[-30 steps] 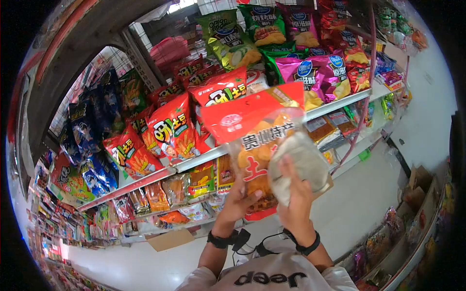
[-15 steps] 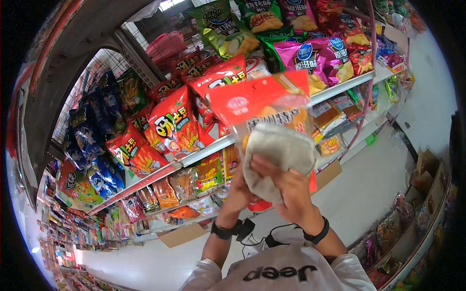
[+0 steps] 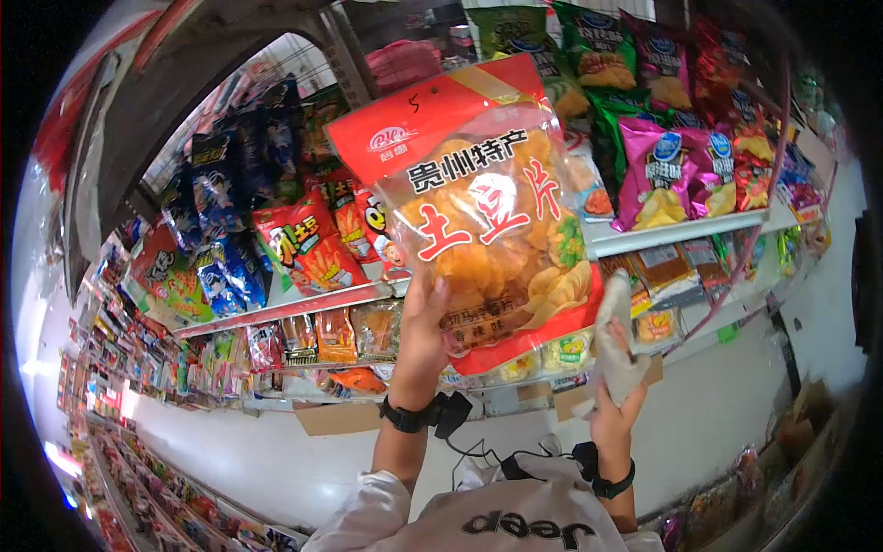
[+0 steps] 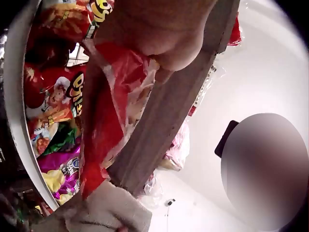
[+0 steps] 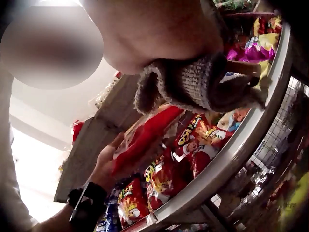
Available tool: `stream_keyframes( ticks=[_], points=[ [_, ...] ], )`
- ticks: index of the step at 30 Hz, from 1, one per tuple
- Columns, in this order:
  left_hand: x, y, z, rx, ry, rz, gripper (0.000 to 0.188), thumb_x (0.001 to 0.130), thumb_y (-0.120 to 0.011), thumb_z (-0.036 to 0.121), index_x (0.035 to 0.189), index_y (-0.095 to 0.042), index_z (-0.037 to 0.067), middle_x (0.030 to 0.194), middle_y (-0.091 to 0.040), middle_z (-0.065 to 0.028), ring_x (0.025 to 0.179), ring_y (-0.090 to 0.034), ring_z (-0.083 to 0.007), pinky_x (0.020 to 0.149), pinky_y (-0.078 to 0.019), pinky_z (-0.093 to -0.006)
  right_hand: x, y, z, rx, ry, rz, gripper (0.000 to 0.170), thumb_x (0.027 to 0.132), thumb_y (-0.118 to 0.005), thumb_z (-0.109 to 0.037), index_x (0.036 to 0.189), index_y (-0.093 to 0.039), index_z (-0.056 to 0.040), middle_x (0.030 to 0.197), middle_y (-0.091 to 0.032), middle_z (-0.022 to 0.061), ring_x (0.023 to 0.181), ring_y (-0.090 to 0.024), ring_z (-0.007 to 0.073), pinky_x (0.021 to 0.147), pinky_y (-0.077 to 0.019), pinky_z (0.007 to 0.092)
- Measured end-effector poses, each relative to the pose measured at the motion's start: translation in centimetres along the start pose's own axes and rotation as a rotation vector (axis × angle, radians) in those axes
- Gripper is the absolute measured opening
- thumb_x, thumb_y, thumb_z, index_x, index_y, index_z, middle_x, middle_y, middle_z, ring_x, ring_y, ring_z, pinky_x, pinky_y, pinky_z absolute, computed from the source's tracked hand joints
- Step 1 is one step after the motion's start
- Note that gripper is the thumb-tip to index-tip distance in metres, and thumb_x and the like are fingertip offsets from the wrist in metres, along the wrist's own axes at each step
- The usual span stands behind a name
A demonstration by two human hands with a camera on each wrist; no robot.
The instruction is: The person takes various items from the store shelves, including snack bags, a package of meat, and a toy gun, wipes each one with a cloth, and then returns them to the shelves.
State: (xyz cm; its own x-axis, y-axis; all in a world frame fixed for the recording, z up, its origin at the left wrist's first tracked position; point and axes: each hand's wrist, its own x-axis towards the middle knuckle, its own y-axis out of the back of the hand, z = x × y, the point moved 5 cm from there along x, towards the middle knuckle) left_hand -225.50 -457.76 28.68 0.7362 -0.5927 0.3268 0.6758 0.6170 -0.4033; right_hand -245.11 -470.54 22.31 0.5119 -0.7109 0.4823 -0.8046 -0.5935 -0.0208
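A large clear-and-red bag of potato chips (image 3: 487, 212) is held up in front of the shelf, its printed front facing the head camera. My left hand (image 3: 423, 331) grips it by the lower left edge, thumb on the front. My right hand (image 3: 614, 419) holds a beige cloth (image 3: 612, 322) beside the bag's lower right edge. In the right wrist view the knitted cloth (image 5: 188, 82) bunches below the hand, overlapping the bag (image 5: 145, 140). From the left wrist, the red side of the bag (image 4: 106, 125) shows with the cloth (image 4: 111, 208) at its far end.
Behind the bag, a shelf holds red snack bags (image 3: 308, 244), dark blue bags (image 3: 216, 184) and pink chip bags (image 3: 651, 175). Its white front edge (image 3: 681, 232) runs close behind the hands. Flat packets (image 3: 336, 333) fill the lower shelf. Cardboard boxes (image 3: 814, 405) stand at right.
The cloth has gone from the bag's front to its right edge with my right hand. The bag now appears higher and larger, its front uncovered. The head view has shifted right.
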Motion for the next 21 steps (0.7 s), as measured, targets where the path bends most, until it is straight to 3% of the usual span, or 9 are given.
stream_keyframes(
  ticks=[3, 6, 14, 18, 21],
  points=[
    [0.4, -0.2, 1.5, 0.015, -0.074, 0.015, 0.053, 0.096, -0.042, 0.025, 0.139, -0.024, 0.001, 0.136, -0.039, -0.0097, 0.123, -0.040, -0.0199, 0.102, -0.0310, -0.0324, -3.9, 1.5, 6.0, 0.178, -0.372, 0.279, 0.044, 0.085, -0.051, -0.002, 0.128, -0.041, 0.0040, 0.118, -0.051, 0.0133, 0.111, -0.047, 0.0213, 0.100, -0.0312, 0.0329],
    [1.2, 1.7, 0.2, -0.104, 0.036, 0.106, 0.054, 0.096, -0.042, 0.028, 0.140, -0.024, 0.003, 0.135, -0.040, -0.0091, 0.121, -0.042, -0.0185, 0.099, -0.0355, -0.0321, -3.3, 1.5, 4.9, 0.094, -0.298, 0.321, 0.033, 0.087, -0.054, -0.004, 0.118, -0.044, 0.0031, 0.112, -0.051, 0.0099, 0.102, -0.049, 0.0164, 0.092, -0.0367, 0.0312],
    [2.1, 0.0, 2.0, -0.265, 0.072, 0.061, 0.044, 0.093, -0.043, 0.026, 0.131, -0.035, 0.006, 0.126, -0.047, -0.0106, 0.117, -0.048, -0.0222, 0.093, -0.0446, -0.0373, -2.8, 1.3, 5.3, 0.147, -0.302, 0.327, 0.037, 0.090, -0.053, -0.010, 0.122, -0.043, 0.0043, 0.117, -0.050, 0.0118, 0.106, -0.048, 0.0187, 0.094, -0.0359, 0.0314],
    [2.4, -0.6, 2.4, -0.316, 0.031, -0.050, 0.045, 0.092, -0.043, 0.021, 0.133, -0.034, 0.006, 0.129, -0.046, -0.0099, 0.117, -0.048, -0.0215, 0.095, -0.0423, -0.0362, -2.7, 1.4, 5.3, 0.186, -0.262, 0.367, 0.038, 0.091, -0.053, -0.014, 0.122, -0.043, 0.0048, 0.118, -0.050, 0.0126, 0.107, -0.048, 0.0195, 0.094, -0.0361, 0.0320],
    [2.7, -0.7, 1.8, -0.324, 0.057, 0.007, 0.045, 0.092, -0.043, 0.020, 0.134, -0.034, 0.005, 0.129, -0.046, -0.0089, 0.116, -0.048, -0.0198, 0.096, -0.0400, -0.0341, -2.6, 1.8, 4.6, 0.215, -0.230, 0.370, 0.037, 0.091, -0.053, -0.015, 0.121, -0.044, 0.0045, 0.119, -0.050, 0.0128, 0.107, -0.049, 0.0197, 0.094, -0.0368, 0.0325]
  ],
)
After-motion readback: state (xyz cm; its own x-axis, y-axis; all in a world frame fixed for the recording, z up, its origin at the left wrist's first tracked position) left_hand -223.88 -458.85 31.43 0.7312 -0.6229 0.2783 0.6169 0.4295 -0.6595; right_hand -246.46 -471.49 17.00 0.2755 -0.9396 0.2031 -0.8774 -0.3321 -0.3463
